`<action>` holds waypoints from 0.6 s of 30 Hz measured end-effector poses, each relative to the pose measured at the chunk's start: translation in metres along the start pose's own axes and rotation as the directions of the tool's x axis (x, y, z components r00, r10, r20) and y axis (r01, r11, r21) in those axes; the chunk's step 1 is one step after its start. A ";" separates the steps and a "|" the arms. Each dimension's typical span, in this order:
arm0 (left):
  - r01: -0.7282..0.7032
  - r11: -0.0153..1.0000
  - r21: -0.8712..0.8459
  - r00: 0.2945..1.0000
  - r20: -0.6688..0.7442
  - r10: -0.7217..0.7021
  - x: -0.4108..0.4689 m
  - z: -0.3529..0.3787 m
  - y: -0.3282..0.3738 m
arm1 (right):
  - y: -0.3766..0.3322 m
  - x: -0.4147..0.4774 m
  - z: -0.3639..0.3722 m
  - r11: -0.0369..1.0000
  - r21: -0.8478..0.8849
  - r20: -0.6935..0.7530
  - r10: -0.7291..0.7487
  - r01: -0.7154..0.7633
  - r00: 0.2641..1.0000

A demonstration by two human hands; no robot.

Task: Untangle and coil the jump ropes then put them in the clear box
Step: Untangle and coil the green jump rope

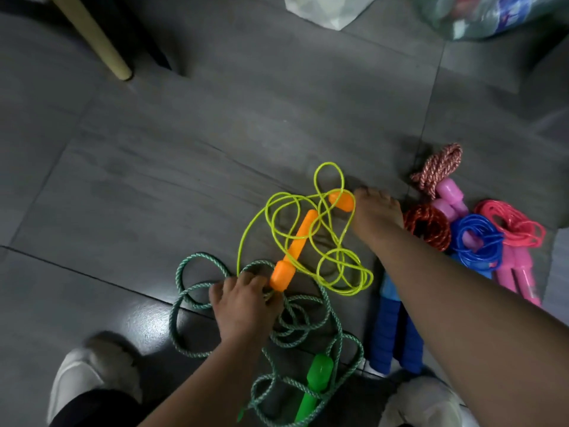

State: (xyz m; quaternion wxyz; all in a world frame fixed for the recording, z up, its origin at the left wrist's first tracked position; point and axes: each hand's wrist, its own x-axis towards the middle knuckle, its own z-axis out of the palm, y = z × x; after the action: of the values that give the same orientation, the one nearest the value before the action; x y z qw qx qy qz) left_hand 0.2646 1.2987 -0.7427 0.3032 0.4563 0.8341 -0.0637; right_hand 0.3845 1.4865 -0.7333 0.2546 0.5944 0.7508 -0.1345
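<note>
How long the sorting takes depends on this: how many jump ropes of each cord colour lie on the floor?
Yellow rope: 1
Green braided rope: 1
Red braided rope: 1
Blue rope: 1
Pink braided rope: 1
Pink-red rope: 1
Total: 6

I see a dark grey tile floor (184,143) w/ streaky grain and thin grout lines. Light's dim, w/ one glossy glare patch bottom-left. A pale furniture leg (98,35) stands top-left. A whitish plastic bag (323,10) and a clear bag (480,13) lie along the top edge.
</note>
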 end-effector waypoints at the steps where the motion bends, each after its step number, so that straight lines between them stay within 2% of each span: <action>1: -0.004 1.000 -0.023 1.000 -0.024 0.004 0.003 0.000 -0.006 | 0.000 0.003 0.000 0.999 0.031 0.018 0.012 -0.012 1.000; 3: -0.046 0.993 -0.109 0.993 -0.116 0.033 0.009 -0.002 -0.012 | 0.001 0.002 0.001 0.985 0.168 0.059 0.017 -0.027 0.998; 5: -0.050 0.985 -0.167 0.990 -0.140 0.027 0.010 -0.009 -0.012 | 0.001 -0.003 -0.001 0.926 0.378 0.047 -0.004 -0.015 0.999; 7: 0.014 0.961 -0.275 0.994 -0.097 -0.042 0.013 -0.016 -0.010 | -0.003 -0.010 -0.005 0.833 0.554 -0.021 0.001 0.011 1.000; 9: 0.099 0.891 -0.443 0.984 -0.088 -0.153 0.019 -0.026 -0.013 | -0.015 -0.014 -0.011 0.751 0.658 -0.080 -0.001 0.053 0.997; 12: 0.160 0.850 -0.502 0.961 -0.117 -0.250 0.025 -0.045 -0.026 | -0.034 -0.017 -0.019 0.703 0.703 -0.108 -0.046 0.109 0.993; 18: 0.245 0.774 -0.585 0.943 -0.042 -0.330 0.038 -0.060 -0.056 | -0.032 -0.012 -0.008 0.797 0.603 -0.006 -0.050 0.043 0.999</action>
State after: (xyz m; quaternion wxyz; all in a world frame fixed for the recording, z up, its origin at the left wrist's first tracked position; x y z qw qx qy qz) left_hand 0.1777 1.3162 -0.7254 0.3524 0.2146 0.8937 0.1763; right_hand 0.3545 1.4722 -0.7234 0.0528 0.6253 0.6822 -0.3754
